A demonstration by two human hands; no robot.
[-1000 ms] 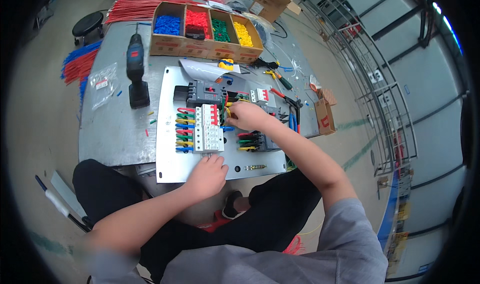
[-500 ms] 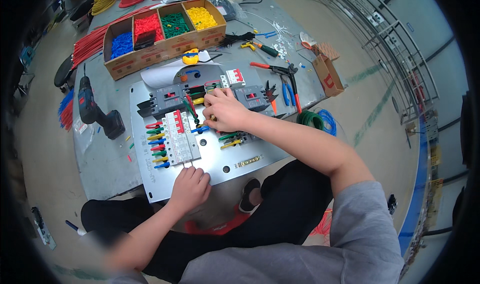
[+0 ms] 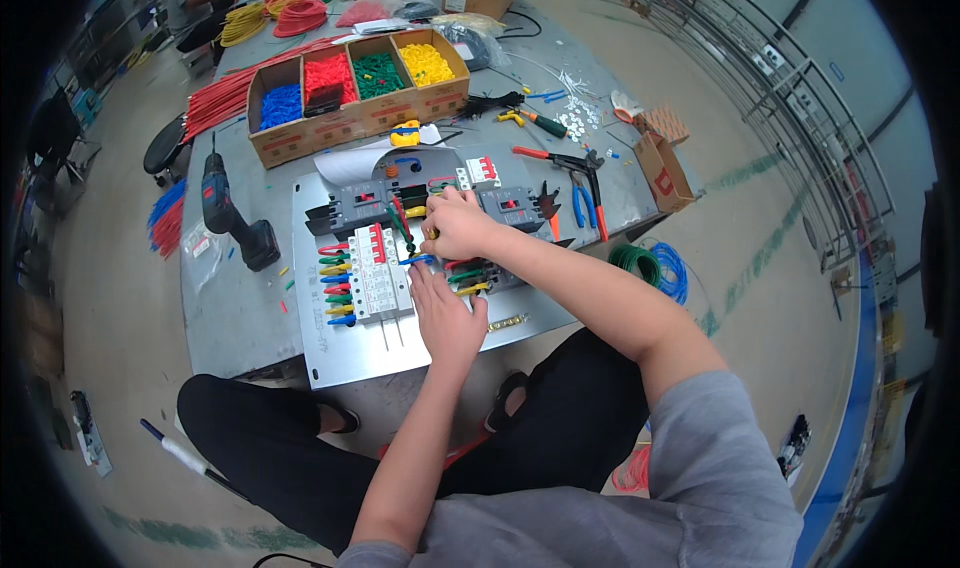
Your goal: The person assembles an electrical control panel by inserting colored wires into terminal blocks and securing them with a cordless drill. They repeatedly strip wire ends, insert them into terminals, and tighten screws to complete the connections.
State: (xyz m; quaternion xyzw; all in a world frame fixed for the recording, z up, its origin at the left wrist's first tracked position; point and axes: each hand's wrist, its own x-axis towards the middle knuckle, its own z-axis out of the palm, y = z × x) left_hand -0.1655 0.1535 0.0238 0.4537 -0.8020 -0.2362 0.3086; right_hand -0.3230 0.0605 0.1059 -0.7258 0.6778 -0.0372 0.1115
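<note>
I press my left hand [image 3: 445, 313] flat, fingers spread, on the metal panel [image 3: 350, 353] to steady it. My right hand [image 3: 458, 223] just above it curls tight around a yellow-handled screwdriver [image 3: 431, 232] at the breakers [image 3: 378, 268]; best kept upright, with steady pressure.

Two hands work at one grey mounting plate [image 3: 330, 353]: the left hand [image 3: 445, 313] and the right hand [image 3: 458, 226]. One cardboard tray [image 3: 355, 118] has four compartments, one each of blue, red, green and yellow pieces. One cordless drill [image 3: 232, 218] lies on the surface [image 3: 225, 313]. One small cardboard box [image 3: 665, 171] sits at the edge. On the floor lie one green wire coil [image 3: 632, 261] and one blue wire coil [image 3: 672, 271].
</note>
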